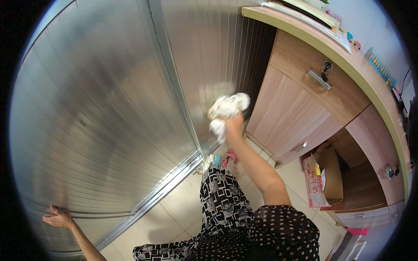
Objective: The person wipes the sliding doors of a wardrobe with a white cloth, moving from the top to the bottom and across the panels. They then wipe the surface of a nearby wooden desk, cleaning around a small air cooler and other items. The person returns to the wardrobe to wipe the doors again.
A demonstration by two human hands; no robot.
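My right hand (234, 124) is closed around a white cloth (229, 105), bunched up and slightly blurred. The cloth is against or very close to the silvery ribbed metal panel (204, 52), near the corner beside the wooden cabinet. Far to the left, my left hand (60, 218) lies with fingers stretched out at the lower part of the wide ribbed metal panel (104, 113), holding nothing. A vertical metal strip (172, 74) divides the two panels.
A wooden cabinet (296, 108) with a silver drawer handle (320, 79) stands at the right, with papers on its top. A cardboard box (333, 176) sits in its open niche. Crumpled pink cloth (228, 159) and light-blue cloth (216, 161) lie on the tiled floor (174, 209).
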